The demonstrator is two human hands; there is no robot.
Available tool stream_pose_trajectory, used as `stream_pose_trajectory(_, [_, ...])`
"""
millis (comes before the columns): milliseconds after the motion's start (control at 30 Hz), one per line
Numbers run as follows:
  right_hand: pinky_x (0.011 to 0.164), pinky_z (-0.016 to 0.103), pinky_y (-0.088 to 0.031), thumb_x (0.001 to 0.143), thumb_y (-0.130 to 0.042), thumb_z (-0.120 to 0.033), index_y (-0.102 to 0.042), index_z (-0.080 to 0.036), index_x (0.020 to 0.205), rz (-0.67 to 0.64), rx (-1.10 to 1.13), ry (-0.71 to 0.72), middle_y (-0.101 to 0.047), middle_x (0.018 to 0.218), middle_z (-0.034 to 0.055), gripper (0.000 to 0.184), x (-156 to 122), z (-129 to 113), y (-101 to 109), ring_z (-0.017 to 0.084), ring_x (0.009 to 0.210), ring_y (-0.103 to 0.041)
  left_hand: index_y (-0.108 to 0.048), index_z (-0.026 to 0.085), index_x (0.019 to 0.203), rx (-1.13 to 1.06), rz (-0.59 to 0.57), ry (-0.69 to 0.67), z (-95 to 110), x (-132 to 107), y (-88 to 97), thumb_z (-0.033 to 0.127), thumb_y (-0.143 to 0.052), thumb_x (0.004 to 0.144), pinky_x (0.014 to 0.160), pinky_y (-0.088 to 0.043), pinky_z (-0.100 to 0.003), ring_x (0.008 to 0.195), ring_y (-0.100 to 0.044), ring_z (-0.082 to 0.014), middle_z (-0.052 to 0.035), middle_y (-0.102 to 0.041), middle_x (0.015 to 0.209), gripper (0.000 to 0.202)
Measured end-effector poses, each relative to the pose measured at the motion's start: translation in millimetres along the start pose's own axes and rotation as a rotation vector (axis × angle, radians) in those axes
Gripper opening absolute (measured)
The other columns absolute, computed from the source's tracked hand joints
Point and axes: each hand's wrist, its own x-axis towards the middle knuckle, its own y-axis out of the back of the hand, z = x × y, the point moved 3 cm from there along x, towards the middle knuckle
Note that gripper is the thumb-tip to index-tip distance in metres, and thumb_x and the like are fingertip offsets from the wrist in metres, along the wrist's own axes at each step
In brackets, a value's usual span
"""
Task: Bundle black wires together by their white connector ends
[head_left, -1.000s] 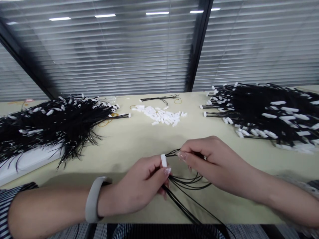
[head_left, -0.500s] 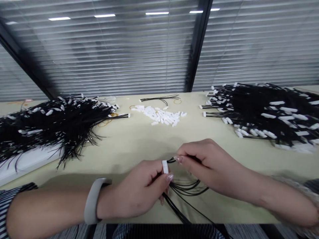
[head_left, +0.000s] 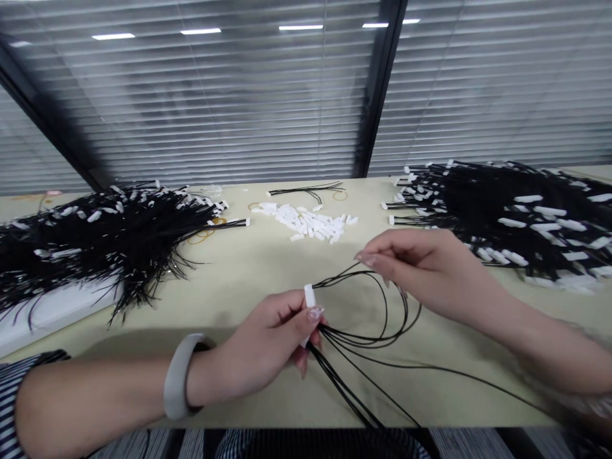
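While left hand (head_left: 268,338) around white connector (head_left: 310,296), right hand (head_left: 430,268) pinch-tight on wire (head_left: 346,271).

No lettering, label, brand, number or sign can be read anywhere in this head-camera view.
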Motion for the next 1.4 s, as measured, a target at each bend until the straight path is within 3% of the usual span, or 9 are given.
stream_pose_trajectory(133, [0.041,0.018,-0.036,0.083,-0.049,-0.04,-0.055,-0.018,0.099,0.036,0.175,-0.132,-0.047,0.052,-0.0045,0.028,7.4,12.7,9.9,0.006,0.044,-0.044,-0.053,0.015,0.077,-0.152,0.06,-0.02,-1.6,3.9,4.3,0.04,-0.052,0.081,0.041,-0.036,-0.016,0.043,-0.043,-0.0034,0.0026,-0.051,0.064,0.025])
stream_pose_trajectory(200, [0.044,0.019,-0.039,0.085,-0.043,-0.039,-0.053,-0.016,0.092,-0.014,0.214,-0.183,-0.047,0.053,-0.0037,0.025,11.2,19.5,11.9,0.007,0.045,-0.045,-0.053,0.015,0.077,-0.227,0.089,-0.032,-1.3,5.5,5.7,0.039,-0.055,0.08,0.042,-0.036,-0.017,0.042,-0.044,-0.0032,0.0027,-0.052,0.064,0.025])
stream_pose_trajectory(400, [0.05,0.02,-0.039,0.084,-0.043,-0.03,-0.056,-0.014,0.075,-0.702,0.036,-0.294,-0.052,0.062,0.0003,0.022,3.3,31.5,0.2,0.008,0.054,-0.048,-0.052,0.015,0.078,-0.395,0.146,-0.036,0.1,6.8,7.6,0.035,-0.057,0.08,0.047,-0.038,-0.018,0.043,-0.048,-0.0035,0.004,-0.055,0.063,0.022])
stream_pose_trajectory(533, [0.055,0.02,-0.036,0.087,-0.039,-0.037,-0.057,-0.014,0.076,-0.912,0.051,-0.127,-0.047,0.064,-0.0013,0.031,-5.1,16.9,-8.0,0.007,0.059,-0.042,-0.051,0.014,0.078,-0.411,0.167,-0.037,0.6,7.2,8.0,0.035,-0.057,0.08,0.047,-0.037,-0.018,0.042,-0.049,-0.0036,0.004,-0.055,0.064,0.021])
stream_pose_trajectory(733, [0.05,0.018,-0.03,0.085,-0.045,-0.036,-0.059,-0.014,0.074,-0.825,0.082,-0.056,-0.041,0.058,-0.0034,0.029,-11.3,-0.2,-14.2,0.006,0.054,-0.036,-0.051,0.014,0.078,-0.38,0.192,-0.047,-0.4,8.7,8.8,0.034,-0.055,0.081,0.049,-0.039,-0.02,0.044,-0.049,-0.0039,0.0038,-0.055,0.066,0.02])
stream_pose_trajectory(900, [0.053,0.018,-0.041,0.089,-0.032,-0.02,-0.056,-0.023,0.113,-0.835,0.301,-0.141,-0.05,0.061,-0.0023,0.035,-18.9,-10.0,-18.9,0.006,0.051,-0.045,-0.051,0.014,0.077,-0.355,0.21,-0.051,-0.3,8.9,8.3,0.034,-0.054,0.081,0.048,-0.039,-0.02,0.045,-0.05,-0.0044,0.0032,-0.055,0.067,0.02])
stream_pose_trajectory(1033, [0.049,0.016,-0.039,0.085,-0.031,-0.012,-0.06,-0.024,0.104,-0.797,0.13,-0.061,-0.052,0.058,-0.0039,0.036,-21.5,-12.4,-20.2,0.006,0.048,-0.046,-0.051,0.015,0.078,-0.35,0.231,-0.061,0.5,8.4,7.5,0.035,-0.055,0.08,0.048,-0.04,-0.021,0.045,-0.047,-0.0042,0.0032,-0.053,0.066,0.02])
stream_pose_trajectory(1233, [0.045,0.017,-0.036,0.089,-0.035,-0.025,-0.061,-0.021,0.091,-0.65,0.005,-0.073,-0.05,0.052,-0.0037,0.027,-21.2,-3.8,-12.5,0.006,0.044,-0.045,-0.049,0.015,0.075,-0.366,0.285,-0.08,5.8,7.0,7.6,0.033,-0.053,0.082,0.048,-0.039,-0.021,0.045,-0.047,-0.0047,0.003,-0.053,0.064,0.02])
stream_pose_trajectory(1400, [0.039,0.018,-0.034,0.087,-0.034,-0.051,-0.039,-0.023,0.126,-0.68,0.167,-0.417,-0.048,0.052,-0.0042,0.047,-18.4,12.6,-28.9,0.007,0.04,-0.042,-0.049,0.015,0.079,-0.391,0.356,-0.078,6.4,6.8,9.1,0.031,-0.052,0.083,0.051,-0.039,-0.022,0.047,-0.047,-0.0049,0.0035,-0.054,0.065,0.017])
